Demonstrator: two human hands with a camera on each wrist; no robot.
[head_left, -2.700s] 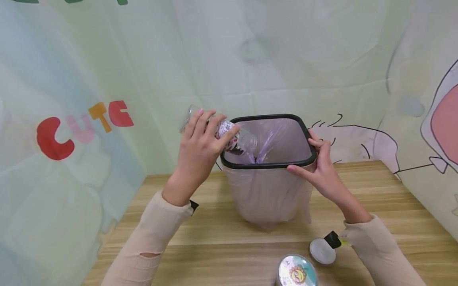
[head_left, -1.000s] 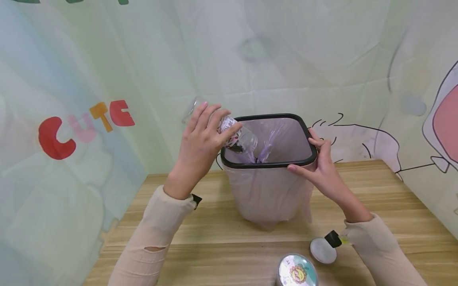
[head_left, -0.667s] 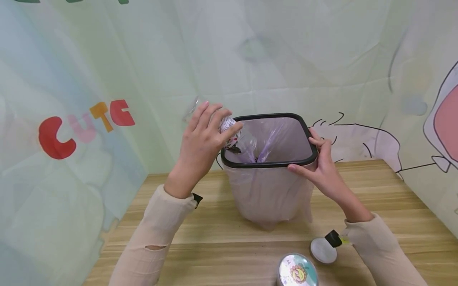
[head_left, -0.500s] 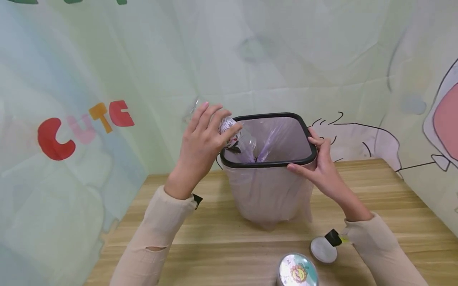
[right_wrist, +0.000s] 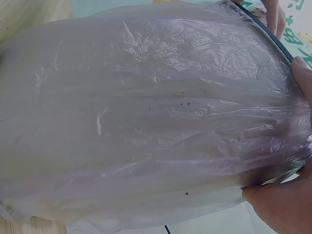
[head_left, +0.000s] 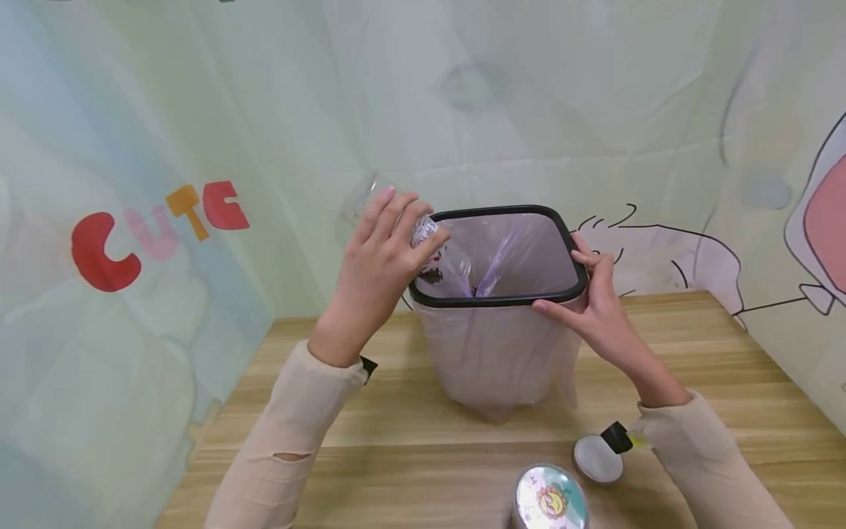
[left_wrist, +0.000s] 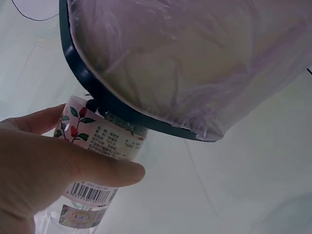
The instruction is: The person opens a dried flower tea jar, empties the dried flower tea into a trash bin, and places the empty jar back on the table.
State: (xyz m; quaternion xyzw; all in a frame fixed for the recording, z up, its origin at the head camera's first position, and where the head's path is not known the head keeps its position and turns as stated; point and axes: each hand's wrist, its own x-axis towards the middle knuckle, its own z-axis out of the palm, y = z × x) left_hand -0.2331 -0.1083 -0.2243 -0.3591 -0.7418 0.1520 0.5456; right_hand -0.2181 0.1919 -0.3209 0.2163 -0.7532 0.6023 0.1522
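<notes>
My left hand [head_left: 380,268] grips a clear plastic jar [head_left: 454,266] with a printed label. The jar lies tilted, its mouth end down inside the left side of a trash bin [head_left: 502,360]. Dark bits show within the jar near its mouth. In the left wrist view, the thumb lies across the jar's label [left_wrist: 109,141], with the bin's dark rim [left_wrist: 87,78] overlapping the mouth end. A thin, pale purple liner covers the bin. On the bin's right side, my right hand [head_left: 598,312] holds the rim, thumb in front and fingers behind.
Nearer on the wooden table [head_left: 396,470] stands a round container [head_left: 551,498] with a flower picture on top. A pale round lid [head_left: 598,458] lies beside it, close to the right sleeve. Printed cloth hangs behind and at both sides.
My left hand has shifted slightly up and right with the jar, whose base end now sits higher. The right hand keeps its hold on the bin's rim.
</notes>
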